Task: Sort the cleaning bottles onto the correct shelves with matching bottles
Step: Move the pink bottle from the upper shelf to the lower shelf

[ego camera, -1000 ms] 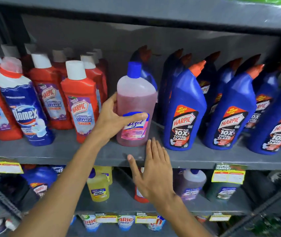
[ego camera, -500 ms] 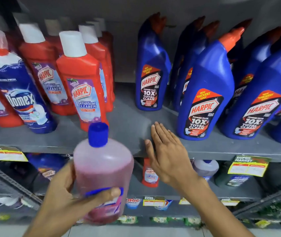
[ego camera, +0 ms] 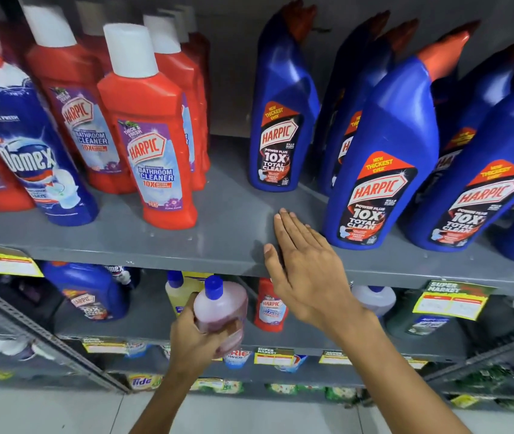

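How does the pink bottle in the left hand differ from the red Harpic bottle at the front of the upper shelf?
The pink bottle is see-through with a blue cap; the red Harpic bottle is opaque with a white cap. The pink bottle is gripped by the left hand in front of the lower shelf; the red Harpic bottle stands untouched on the upper shelf. The pink bottle looks rounded, the red Harpic bottle tall and flat-sided. Both are capped.
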`<action>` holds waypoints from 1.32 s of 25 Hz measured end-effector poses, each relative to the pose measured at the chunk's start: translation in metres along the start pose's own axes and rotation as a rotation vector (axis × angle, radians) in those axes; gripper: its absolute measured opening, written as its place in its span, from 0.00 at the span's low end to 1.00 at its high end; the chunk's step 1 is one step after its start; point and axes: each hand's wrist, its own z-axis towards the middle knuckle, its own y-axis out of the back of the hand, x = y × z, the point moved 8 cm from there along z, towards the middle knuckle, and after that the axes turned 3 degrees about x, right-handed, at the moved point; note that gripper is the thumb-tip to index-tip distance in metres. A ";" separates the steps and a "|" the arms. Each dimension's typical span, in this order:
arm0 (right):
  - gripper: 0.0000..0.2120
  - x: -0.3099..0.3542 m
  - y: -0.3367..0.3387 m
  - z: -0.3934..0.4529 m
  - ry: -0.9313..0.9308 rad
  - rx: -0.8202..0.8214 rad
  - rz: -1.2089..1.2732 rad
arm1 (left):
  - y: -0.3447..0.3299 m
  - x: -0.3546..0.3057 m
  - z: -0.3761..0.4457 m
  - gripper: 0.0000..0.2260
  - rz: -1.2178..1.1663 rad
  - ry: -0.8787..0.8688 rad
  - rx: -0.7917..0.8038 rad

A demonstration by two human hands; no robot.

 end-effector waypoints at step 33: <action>0.33 0.000 -0.001 -0.002 0.013 -0.066 0.011 | -0.030 0.009 0.030 0.32 0.066 -0.066 -0.027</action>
